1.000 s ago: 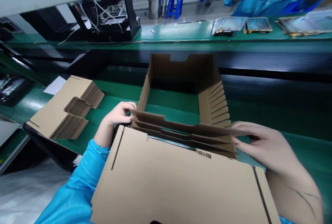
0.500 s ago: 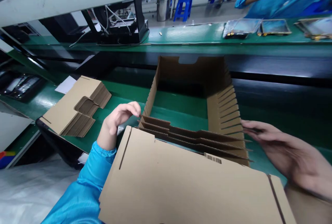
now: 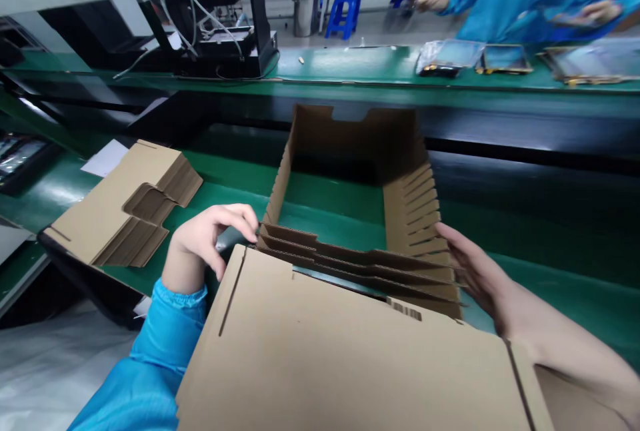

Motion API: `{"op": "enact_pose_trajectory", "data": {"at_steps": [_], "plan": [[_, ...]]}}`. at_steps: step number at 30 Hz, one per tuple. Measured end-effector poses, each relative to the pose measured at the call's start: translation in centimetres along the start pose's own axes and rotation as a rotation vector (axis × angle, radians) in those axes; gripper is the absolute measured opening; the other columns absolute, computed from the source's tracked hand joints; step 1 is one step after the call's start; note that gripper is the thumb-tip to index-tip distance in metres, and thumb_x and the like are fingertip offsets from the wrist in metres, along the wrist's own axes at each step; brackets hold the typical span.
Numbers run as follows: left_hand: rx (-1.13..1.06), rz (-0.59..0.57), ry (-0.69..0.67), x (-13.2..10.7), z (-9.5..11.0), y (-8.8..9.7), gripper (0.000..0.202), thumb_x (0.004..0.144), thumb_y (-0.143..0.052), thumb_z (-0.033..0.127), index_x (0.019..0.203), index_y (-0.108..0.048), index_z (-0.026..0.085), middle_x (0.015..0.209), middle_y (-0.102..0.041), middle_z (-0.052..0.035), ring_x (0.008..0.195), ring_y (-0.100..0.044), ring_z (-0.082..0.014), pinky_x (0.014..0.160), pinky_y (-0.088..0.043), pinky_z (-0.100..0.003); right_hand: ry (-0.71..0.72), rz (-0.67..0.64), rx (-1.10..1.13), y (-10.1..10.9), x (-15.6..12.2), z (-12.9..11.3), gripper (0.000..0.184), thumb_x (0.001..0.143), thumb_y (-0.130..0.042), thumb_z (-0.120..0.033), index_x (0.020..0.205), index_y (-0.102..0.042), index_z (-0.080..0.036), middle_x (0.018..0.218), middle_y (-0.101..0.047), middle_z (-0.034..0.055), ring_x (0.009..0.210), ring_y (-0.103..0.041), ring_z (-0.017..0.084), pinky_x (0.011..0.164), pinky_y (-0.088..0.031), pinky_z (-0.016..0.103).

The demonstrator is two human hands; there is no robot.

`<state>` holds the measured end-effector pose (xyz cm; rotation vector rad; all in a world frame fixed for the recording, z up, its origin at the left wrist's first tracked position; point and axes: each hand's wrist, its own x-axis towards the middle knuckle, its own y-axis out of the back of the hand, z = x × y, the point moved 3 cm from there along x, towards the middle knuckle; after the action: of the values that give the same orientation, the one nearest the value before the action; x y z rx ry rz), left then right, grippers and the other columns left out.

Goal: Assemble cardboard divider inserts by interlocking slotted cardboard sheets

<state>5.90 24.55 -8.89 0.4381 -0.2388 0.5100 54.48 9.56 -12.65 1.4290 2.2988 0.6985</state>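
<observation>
A cardboard frame [image 3: 413, 214] with slotted side walls lies on the green bench. Several cardboard dividers [image 3: 345, 259] stand crosswise in the slots at its near end. My left hand [image 3: 213, 234] curves beside their left ends, fingertips at the edge and thumb held apart. Along the frame's right wall, my right hand [image 3: 477, 278] rests with fingers stretched out against the divider ends; part of it is hidden. Closest to me, a pile of flat cardboard sheets [image 3: 350, 358] covers the near end of the frame. A barcode shows on its far edge.
To the left sits another stack of notched cardboard sheets [image 3: 117, 198], beside a white paper [image 3: 105, 158]. Framed panels [image 3: 505, 58] lie on the raised ledge opposite, where a co-worker in blue sleeves [image 3: 520, 1] works. Black equipment with cables [image 3: 220, 44] stands at the back left.
My right hand has moved in against the frame's right wall, fingers reaching further along it. My left hand's thumb has spread downward. The view has shifted slightly; the co-worker's arms have moved.
</observation>
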Motion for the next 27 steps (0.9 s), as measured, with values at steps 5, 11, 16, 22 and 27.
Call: {"op": "enact_pose_trajectory", "data": {"at_steps": [5,11,16,22,27], "plan": [[0.072,-0.006,-0.032,-0.2,1.1,0.1,0.068,0.073,-0.102,0.067,0.122,-0.086,0.024,0.101,-0.073,-0.0081,0.084,-0.072,-0.0199,0.08,-0.062,-0.031,0.018,0.076,0.135,-0.1,-0.5,-1.8,0.145,0.072,-0.09,-0.094,0.187,-0.018,-0.044,0.193,0.0,0.0072,0.177,-0.008,0.044,0.141,-0.025,0.056],[0.135,0.005,-0.04,0.4,1.4,0.0,0.046,0.083,-0.1,0.057,0.11,-0.083,0.024,0.087,-0.069,-0.0031,0.071,-0.066,-0.0159,0.067,-0.058,-0.026,0.07,0.127,0.062,-0.2,0.4,-4.0,0.145,0.067,-0.11,-0.061,0.186,-0.031,-0.038,0.192,-0.002,0.0109,0.176,-0.006,0.05,0.138,-0.027,0.064],[0.137,0.067,-0.054,1.1,1.6,-0.5,0.031,0.088,-0.098,0.047,0.102,-0.081,0.026,0.075,-0.062,0.0013,0.062,-0.056,-0.0139,0.057,-0.05,-0.025,0.109,0.115,0.086,-0.3,0.5,-4.0,0.143,0.067,-0.109,-0.066,0.185,-0.031,-0.042,0.193,-0.002,0.0068,0.177,-0.007,0.049,0.138,-0.033,0.064],[0.11,0.127,-0.067,1.1,0.7,-0.9,0.032,0.081,-0.102,0.043,0.101,-0.081,0.029,0.073,-0.062,0.0016,0.059,-0.052,-0.015,0.05,-0.045,-0.027,0.15,0.158,0.114,0.1,0.7,-3.3,0.131,0.071,-0.103,-0.076,0.181,-0.041,-0.044,0.192,-0.01,0.0065,0.177,-0.013,0.047,0.14,-0.03,0.064],[0.08,0.206,-0.056,1.2,0.4,-1.3,0.032,0.083,-0.101,0.046,0.098,-0.08,0.027,0.067,-0.055,0.0034,0.057,-0.049,-0.0142,0.049,-0.043,-0.027,0.12,0.29,0.202,0.1,1.0,-2.3,0.11,0.076,-0.104,-0.066,0.172,-0.056,-0.043,0.189,-0.024,0.0073,0.173,-0.029,0.045,0.138,-0.038,0.062]]}}
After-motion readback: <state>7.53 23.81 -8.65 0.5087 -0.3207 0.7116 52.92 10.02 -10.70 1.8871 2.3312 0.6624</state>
